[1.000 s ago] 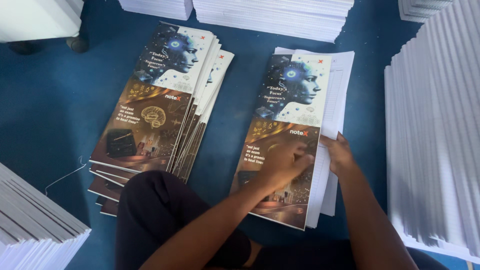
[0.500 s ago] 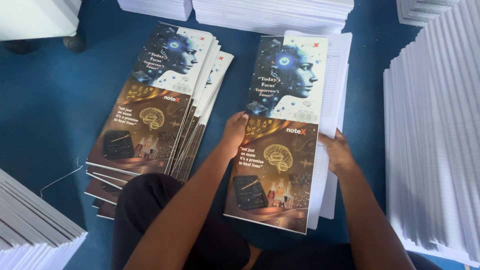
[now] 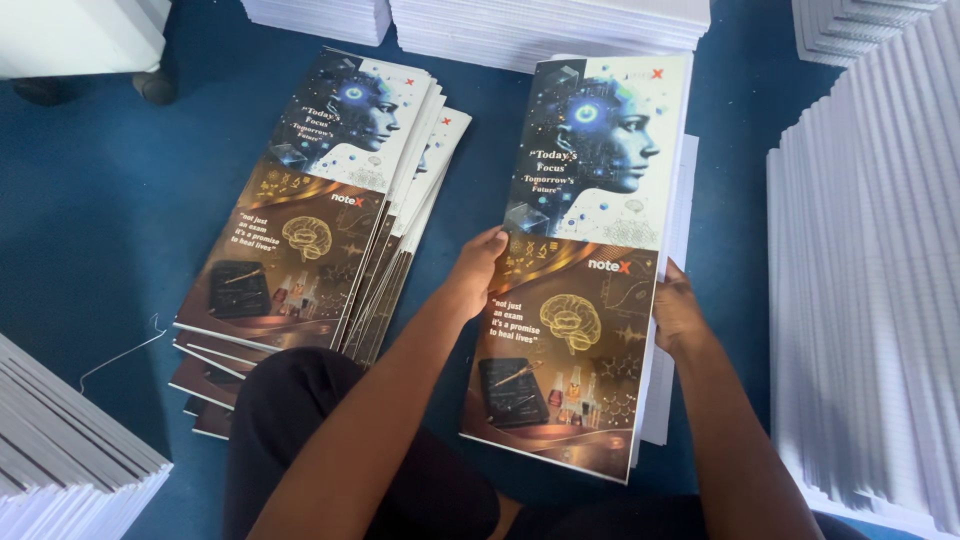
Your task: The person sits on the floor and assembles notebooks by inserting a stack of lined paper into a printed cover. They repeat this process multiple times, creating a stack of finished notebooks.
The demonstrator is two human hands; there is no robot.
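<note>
Head view, looking down on a blue floor (image 3: 90, 230).

At left, a fanned pile of printed covers (image 3: 310, 230), lying flat, long axis running from near-left to far-right, top edges slightly spread. Beside its lower left corner, a thin bent wire (image 3: 120, 355) on the floor. In the near-left corner, a stack of white sheets (image 3: 60, 450); along the far edge, more white paper stacks (image 3: 540, 25); at right, a tall leaning row of white paper blocks (image 3: 870, 300), just beside the work. A dark trouser knee (image 3: 300, 420) at the bottom, partly covering the near edge of the fanned pile.

In the middle, a long printed cover (image 3: 590, 250), lying on a bundle of white sheets (image 3: 675, 300) which shows along its right edge. Long axis of the cover pointing away from the body, a little tilted to the right; the pale half far, the brown half near.

Left hand (image 3: 478, 268) gripping the left edge of the cover at about mid-length, fingers curled over the edge. Right hand (image 3: 678, 310) closed on the right edge, fingers tucked under the bundle, thumb side on top. Both forearms crossing the near part of the picture, hiding some floor.
</note>
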